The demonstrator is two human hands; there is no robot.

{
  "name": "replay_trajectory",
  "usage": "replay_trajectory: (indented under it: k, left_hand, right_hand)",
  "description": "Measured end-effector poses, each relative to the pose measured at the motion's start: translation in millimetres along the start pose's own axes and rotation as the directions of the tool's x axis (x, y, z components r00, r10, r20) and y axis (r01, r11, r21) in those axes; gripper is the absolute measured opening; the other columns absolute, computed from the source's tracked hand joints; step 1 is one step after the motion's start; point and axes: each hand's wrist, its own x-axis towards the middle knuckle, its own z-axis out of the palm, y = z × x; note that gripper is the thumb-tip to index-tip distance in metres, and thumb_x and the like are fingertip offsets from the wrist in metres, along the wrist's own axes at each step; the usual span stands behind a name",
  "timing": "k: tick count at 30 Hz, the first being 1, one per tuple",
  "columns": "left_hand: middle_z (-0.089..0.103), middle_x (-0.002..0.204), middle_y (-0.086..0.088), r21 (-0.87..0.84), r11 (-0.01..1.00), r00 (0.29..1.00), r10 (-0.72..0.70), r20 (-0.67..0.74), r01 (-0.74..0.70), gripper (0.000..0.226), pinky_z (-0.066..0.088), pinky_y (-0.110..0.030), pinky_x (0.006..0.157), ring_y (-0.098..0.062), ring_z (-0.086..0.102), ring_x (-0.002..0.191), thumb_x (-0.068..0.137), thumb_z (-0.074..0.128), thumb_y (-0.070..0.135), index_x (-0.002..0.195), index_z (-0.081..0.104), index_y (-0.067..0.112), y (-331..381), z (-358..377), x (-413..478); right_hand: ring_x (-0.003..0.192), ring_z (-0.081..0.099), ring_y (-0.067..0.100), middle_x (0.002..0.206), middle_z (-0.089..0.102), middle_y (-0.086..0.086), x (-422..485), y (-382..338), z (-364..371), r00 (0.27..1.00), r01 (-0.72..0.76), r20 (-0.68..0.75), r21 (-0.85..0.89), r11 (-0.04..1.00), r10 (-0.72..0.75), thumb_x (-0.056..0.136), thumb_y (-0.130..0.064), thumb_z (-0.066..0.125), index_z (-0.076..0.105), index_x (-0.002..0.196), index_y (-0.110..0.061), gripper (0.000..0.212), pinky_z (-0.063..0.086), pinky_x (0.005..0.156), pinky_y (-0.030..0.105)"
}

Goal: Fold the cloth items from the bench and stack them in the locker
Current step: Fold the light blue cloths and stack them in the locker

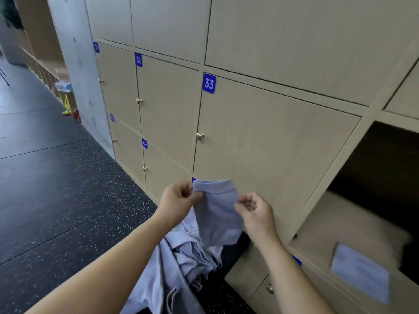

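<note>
I hold a small pale lavender cloth (216, 209) up in front of the lockers. My left hand (178, 199) pinches its upper left corner and my right hand (255, 211) pinches its right edge. Its hemmed top edge is stretched between the hands and the rest hangs down. Below it lies a crumpled heap of similar lavender cloth items (181, 264); what it rests on is hidden. To the right an open locker (353, 223) holds one folded lavender cloth (360, 270) lying flat on its floor.
A wall of beige locker doors (260, 141) with brass knobs and blue number plates (32, 33) stands straight ahead. Dark speckled rubber floor (56, 189) stretches to the left. A yellow floor sign (66, 106) stands far back by a grey pillar.
</note>
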Motion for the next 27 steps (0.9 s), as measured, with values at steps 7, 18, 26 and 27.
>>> replay_trajectory:
  k: [7,18,26,27]
  left_hand:
    - [0.072,0.080,-0.009,-0.160,0.979,0.984,0.143,0.103,-0.125,0.008,0.051,-0.036,0.082,-0.015,0.060,0.078,0.093,0.062,0.009,0.092,0.070,0.010,93,-20,-30]
    - [0.077,0.096,-0.006,-0.371,0.896,0.923,0.332,0.194,-0.244,0.019,0.057,-0.028,0.078,-0.014,0.072,0.090,0.086,0.072,0.011,0.105,0.073,0.013,214,-27,-98]
    - [0.077,0.099,0.003,-0.402,0.850,0.899,0.420,0.128,-0.340,0.020,0.053,-0.017,0.072,-0.006,0.070,0.090,0.087,0.072,0.011,0.105,0.075,0.016,263,-22,-126]
    - [0.077,0.099,0.002,-0.405,0.846,0.892,0.432,0.136,-0.348,0.021,0.053,-0.017,0.072,-0.007,0.070,0.091,0.086,0.072,0.011,0.106,0.075,0.015,268,-24,-128]
  right_hand:
    - [0.081,0.063,0.014,0.092,0.068,0.007,-21,-96,-47,0.992,0.105,-0.069,0.058,0.993,-0.101,0.082,0.011,0.062,0.060,0.114,-0.011,0.038,0.050,0.076,0.020]
    - [0.057,0.057,0.005,0.065,0.065,0.002,-74,-199,-96,0.969,0.230,-0.144,0.229,0.946,-0.201,0.081,0.014,0.057,0.063,0.076,-0.008,0.023,0.047,0.057,0.018]
    - [0.081,0.070,0.013,0.092,0.074,0.004,-111,-218,-126,0.956,0.193,0.149,0.326,0.925,-0.252,0.067,0.000,0.076,0.064,0.103,-0.008,0.039,0.055,0.067,0.022]
    - [0.083,0.071,0.014,0.095,0.074,0.006,-114,-216,-130,0.951,0.151,0.224,0.265,0.952,-0.213,0.069,0.003,0.078,0.065,0.104,-0.008,0.039,0.056,0.068,0.023]
